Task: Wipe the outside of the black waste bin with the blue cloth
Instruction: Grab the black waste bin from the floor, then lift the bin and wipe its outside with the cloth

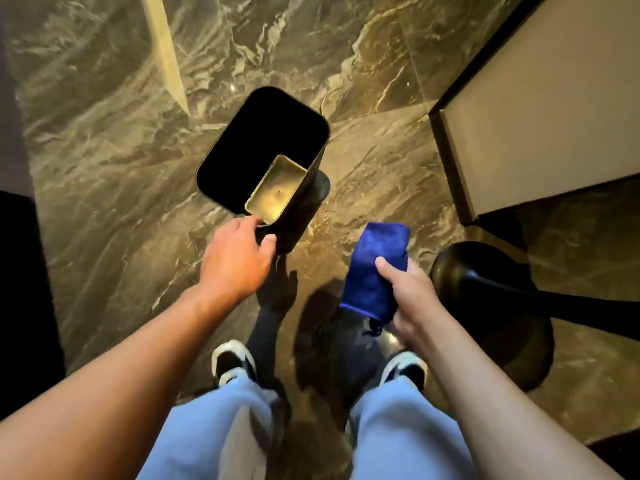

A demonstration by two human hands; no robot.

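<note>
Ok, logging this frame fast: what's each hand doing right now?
Left hand: gripping the bin at its near rim.
Right hand: holding the blue cloth.

Pretty dim overall, warm yellowish light from overhead, with small glare spots on the glossy brown marble floor (104,150) and dark shadows pooling below the black rectangular waste bin (299,216). Wide-angle lens bends the edges, and the pale-blue trouser legs (221,427) look smeared.

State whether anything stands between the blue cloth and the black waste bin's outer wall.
Nothing visible does: only marble floor lies between the blue cloth in the right hand and the black waste bin. The left hand grips its near corner.
</note>
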